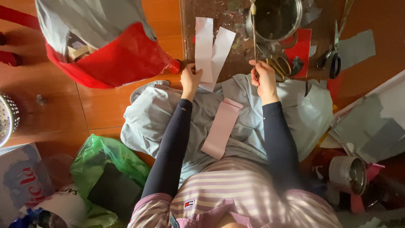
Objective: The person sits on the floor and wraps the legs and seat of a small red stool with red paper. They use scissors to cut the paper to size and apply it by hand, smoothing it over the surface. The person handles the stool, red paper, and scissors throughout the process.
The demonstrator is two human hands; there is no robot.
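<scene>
Orange floor: left hand (190,78) pins paper strips (211,52) (white), right hand (264,78) grips brush (253,33).

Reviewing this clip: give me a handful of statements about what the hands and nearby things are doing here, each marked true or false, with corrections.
1. The left hand touches the lower end of two white paper strips lying on the dark wooden board. True.
2. The right hand holds a thin stick-like brush that reaches up to the round metal pot. True.
3. The long pink paper strip lies inside the metal pot. False: it lies on the pale blue cloth over the lap.
4. The yellow-handled scissors are in the left hand. False: they lie on the board beside the right hand.
5. A green plastic bag lies on the floor on the person's left. True.
</scene>
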